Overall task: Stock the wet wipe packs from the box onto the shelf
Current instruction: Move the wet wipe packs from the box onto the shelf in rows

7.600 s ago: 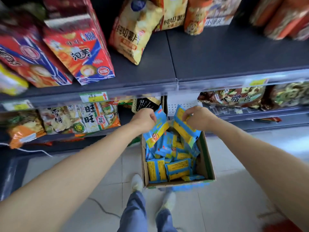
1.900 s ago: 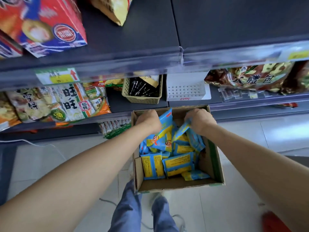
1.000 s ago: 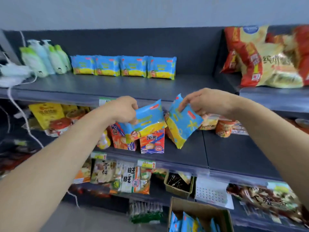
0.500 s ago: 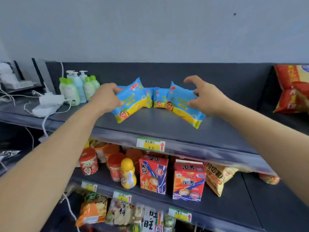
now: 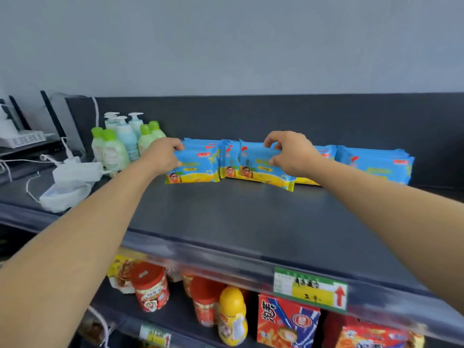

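The left hand (image 5: 164,156) pinches one wet wipe pack (image 5: 194,168), the right hand (image 5: 288,153) another (image 5: 261,167); both stand on the top shelf (image 5: 251,222); best press each upright against its row, faces forward, before letting go.

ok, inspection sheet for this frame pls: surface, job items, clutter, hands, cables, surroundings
Surface: dark top shelf, front part bare.
Job's things: wet wipe packs in a row along the back; left-hand pack and right-hand pack being set in front of it. Box not in view.
Clutter: lotion bottles, white adapter.
Grippers: left hand and right hand each grip a pack.
Cables: white cords at far left.
Surroundings: grey wall; price tag; snack tubs and cartons below.
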`<state>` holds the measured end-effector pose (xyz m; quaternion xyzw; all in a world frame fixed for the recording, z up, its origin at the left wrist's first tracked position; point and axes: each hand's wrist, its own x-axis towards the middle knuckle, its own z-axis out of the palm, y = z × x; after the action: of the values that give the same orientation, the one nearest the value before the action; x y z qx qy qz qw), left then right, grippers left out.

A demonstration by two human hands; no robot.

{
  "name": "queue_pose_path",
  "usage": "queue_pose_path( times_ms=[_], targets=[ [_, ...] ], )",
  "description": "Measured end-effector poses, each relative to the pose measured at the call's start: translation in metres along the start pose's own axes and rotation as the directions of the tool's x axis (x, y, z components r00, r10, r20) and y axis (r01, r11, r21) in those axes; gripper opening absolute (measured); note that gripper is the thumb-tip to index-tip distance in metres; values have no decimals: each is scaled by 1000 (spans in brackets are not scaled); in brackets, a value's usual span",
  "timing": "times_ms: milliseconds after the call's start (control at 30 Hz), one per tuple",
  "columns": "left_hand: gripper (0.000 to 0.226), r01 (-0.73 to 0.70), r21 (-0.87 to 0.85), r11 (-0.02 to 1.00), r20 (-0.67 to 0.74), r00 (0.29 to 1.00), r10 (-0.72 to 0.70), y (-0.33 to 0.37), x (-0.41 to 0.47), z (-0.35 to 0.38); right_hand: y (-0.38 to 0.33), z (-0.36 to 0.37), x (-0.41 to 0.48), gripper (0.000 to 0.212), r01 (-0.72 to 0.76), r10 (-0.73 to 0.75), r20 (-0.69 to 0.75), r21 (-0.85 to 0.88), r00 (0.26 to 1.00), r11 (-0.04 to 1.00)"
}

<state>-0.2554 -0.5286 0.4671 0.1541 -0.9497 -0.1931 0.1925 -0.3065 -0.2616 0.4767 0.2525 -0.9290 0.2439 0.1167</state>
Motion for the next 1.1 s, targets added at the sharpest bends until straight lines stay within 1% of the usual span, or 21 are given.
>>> queue_pose_path(
  times_ms=[133, 233, 300, 367, 467, 567, 767, 867, 933, 1000, 1100],
  targets=[
    [37, -29, 5, 1000, 68, 997, 28, -17, 33, 11, -7, 22, 25, 35, -13, 13, 77, -5, 997, 1000],
    [39, -25, -34, 999, 100, 995, 28, -25, 51, 19, -10, 33, 42, 36, -25, 24, 102, 14, 995, 1000],
    [39, -36, -51, 998, 96, 995, 41, -27, 59, 23, -11, 38, 52, 36, -35, 33, 111, 18, 993, 999],
    [37, -55, -32, 998, 73, 996, 57, -26, 64, 25, -11, 44, 59, 35, -39, 37, 116, 14, 993, 999],
    [30, -83, -29, 996, 24, 996, 84, -28, 69, 26, -8, 52, 68, 36, -36, 38, 80, -25, 996, 999],
    [33, -98, -89, 991, -26, 995, 96, -31, 72, 28, -6, 60, 72, 36, -37, 39, 26, -78, 999, 996],
    [24, -115, -85, 990, -89, 990, 107, -31, 76, 37, -11, 74, 74, 36, -22, 12, -67, -157, 998, 987],
    [26, -117, -93, 989, -103, 989, 107, -33, 74, 42, -13, 76, 73, 35, -17, -1, -85, -216, 996, 976],
    [30, -119, -96, 988, -101, 989, 109, -33, 72, 41, -13, 76, 70, 37, -14, -11, -93, -259, 996, 966],
    [39, -114, -101, 988, -85, 991, 105, -32, 68, 41, -15, 76, 65, 41, -5, -27, -108, -289, 994, 957],
    [52, -108, -31, 994, -98, 990, 104, -29, 61, 40, -18, 74, 57, 43, 11, -58, -154, -288, 986, 958]
  ],
)
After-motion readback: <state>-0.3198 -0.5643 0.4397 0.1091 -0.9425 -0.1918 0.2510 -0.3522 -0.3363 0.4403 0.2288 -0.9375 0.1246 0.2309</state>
